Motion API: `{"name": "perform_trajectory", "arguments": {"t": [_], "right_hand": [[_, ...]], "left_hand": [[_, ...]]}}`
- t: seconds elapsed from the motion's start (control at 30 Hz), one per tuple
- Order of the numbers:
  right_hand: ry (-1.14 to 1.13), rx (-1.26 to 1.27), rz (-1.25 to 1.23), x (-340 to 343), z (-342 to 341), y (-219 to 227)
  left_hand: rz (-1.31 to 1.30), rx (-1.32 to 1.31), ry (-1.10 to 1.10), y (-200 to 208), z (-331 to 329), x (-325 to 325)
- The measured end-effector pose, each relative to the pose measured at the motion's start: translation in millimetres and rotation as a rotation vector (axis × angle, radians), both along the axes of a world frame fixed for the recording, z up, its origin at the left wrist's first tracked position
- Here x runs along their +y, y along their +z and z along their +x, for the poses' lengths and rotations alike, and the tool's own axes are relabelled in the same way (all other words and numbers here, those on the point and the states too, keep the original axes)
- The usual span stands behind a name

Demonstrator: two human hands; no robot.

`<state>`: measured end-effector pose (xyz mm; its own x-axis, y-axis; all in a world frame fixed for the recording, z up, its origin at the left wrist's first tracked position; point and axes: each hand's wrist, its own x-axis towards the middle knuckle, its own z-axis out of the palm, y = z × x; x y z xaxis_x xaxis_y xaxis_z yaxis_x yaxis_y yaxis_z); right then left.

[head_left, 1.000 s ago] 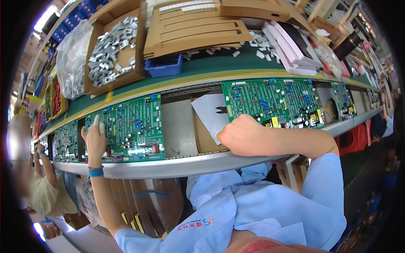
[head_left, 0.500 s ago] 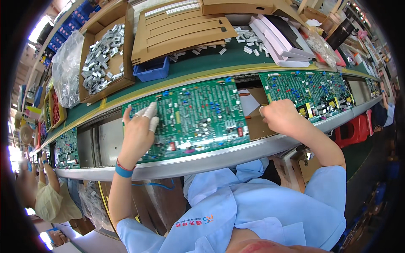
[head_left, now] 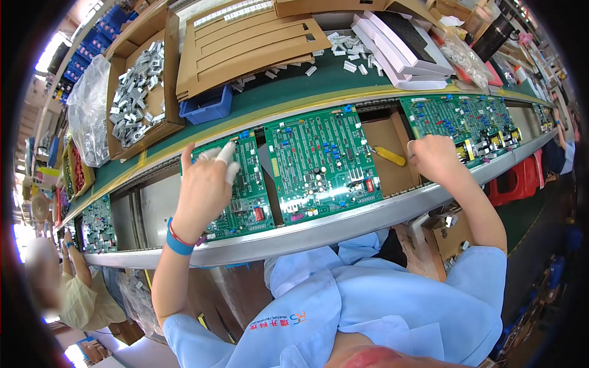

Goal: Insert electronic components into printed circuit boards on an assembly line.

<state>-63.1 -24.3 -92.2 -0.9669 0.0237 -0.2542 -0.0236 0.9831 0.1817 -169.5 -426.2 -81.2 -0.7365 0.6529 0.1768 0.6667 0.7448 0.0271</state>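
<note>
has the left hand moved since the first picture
Yes, rightward: the left hand was well left of the blue bin and is now nearly straight below it in the view.

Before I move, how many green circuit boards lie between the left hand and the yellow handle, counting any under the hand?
2: the partly covered board under the left hand, and the fully visible board just right of it. The hand may hide others.

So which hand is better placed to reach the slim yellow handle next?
Right, probably: the right hand is nearer the slim yellow handle; the left hand is over a rectangular green circuit board, farther left.
</note>
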Motion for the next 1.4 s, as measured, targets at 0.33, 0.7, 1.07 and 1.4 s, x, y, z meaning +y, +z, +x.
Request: {"name": "perform_trajectory", "arguments": {"t": [0.33, 0.7, 1.07, 1.4], "right_hand": [[-0.139, 0.137, 0.030, 62, 16, 5], [0.348, 0.615, 0.238, -151, 39, 148], [0.453, 0.428, -0.132, -132, 23, 137], [0.468, 0.255, -0.323, -86, -5, 142]], "left_hand": [[0.239, -0.044, -0.196, -4, -88, 122], [-0.202, 0.400, -0.142, -45, -110, 205], [-0.030, 0.290, -0.318, -46, -115, 219], [0.289, 0.054, -0.267, -7, -87, 159]]}}
